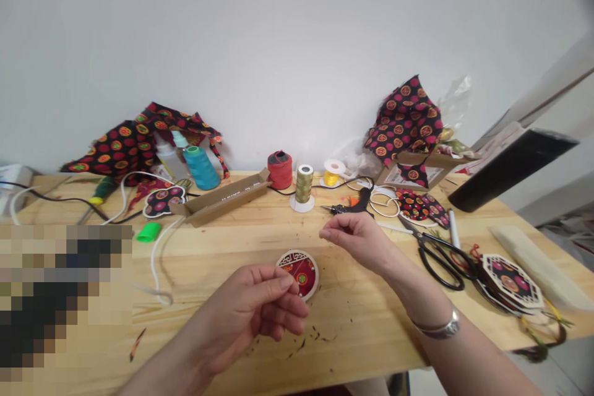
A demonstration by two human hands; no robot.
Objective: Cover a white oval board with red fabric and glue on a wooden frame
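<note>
A round ornament (306, 275) with a pale fretwork rim and red patterned fabric lies at the middle of the table. My left hand (266, 300) overlaps its lower left edge, with thumb and forefinger pinched together. Whatever that pinch holds is too fine to make out. To the upper right of the ornament, my right hand (355, 238) is raised over the table, its fingertips also pressed together. I cannot tell what lies between them. Just behind this hand are a black glue gun (355, 201) and a spool of olive-gold thread (304, 185).
Black-handled scissors (436, 253) and an octagonal fabric ornament (510, 281) lie at right. A long cardboard box (227, 198), red thread spool (279, 172) and teal thread cone (202, 167) stand toward the wall. A green cap (148, 232) and white cord (155, 260) are at left.
</note>
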